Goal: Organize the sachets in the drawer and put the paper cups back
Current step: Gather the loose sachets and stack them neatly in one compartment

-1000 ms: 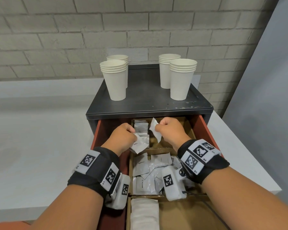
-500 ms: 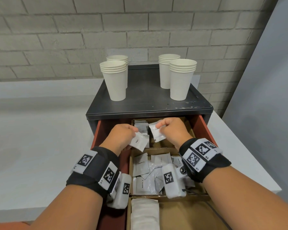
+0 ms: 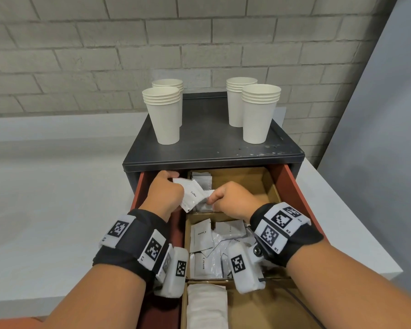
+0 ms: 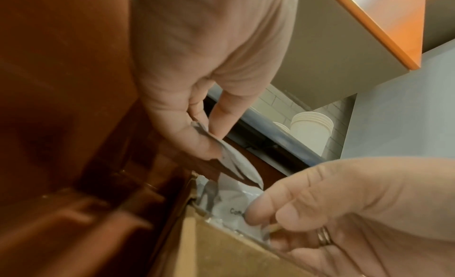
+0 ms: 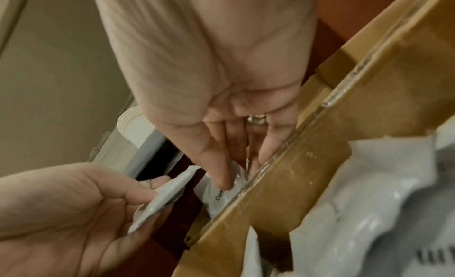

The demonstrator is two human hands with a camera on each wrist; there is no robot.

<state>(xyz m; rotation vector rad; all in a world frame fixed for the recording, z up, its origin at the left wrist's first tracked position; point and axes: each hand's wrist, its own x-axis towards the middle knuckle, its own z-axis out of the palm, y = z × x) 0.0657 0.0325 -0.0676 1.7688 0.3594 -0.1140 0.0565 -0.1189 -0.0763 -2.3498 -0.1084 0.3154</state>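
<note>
Even, soft light fills the sharp head view, its edges bowed; both wrist views are warm-toned, dim and motion-blurred.

- Looking like an office pantry or hotel-style coffee corner, not a home kitchen.
- Standing on a small dark cabinet (image 3: 214, 148): four stacks of white paper cups (image 3: 163, 115), kept in bulk.
- Lying in an open red drawer (image 3: 292, 193) with cardboard dividers (image 3: 266, 184): single-serve sachets printed "Coffee" (image 3: 192, 197) and "Cream" (image 3: 201, 235), sorted by compartment.
- Showing behind: a painted brick wall (image 3: 128, 43), a plain pale counter (image 3: 45, 198) and a grey partition (image 3: 377, 127).
- Hanging overhead in the left wrist view: a grey, orange-edged wall cupboard (image 4: 344, 48).
</note>
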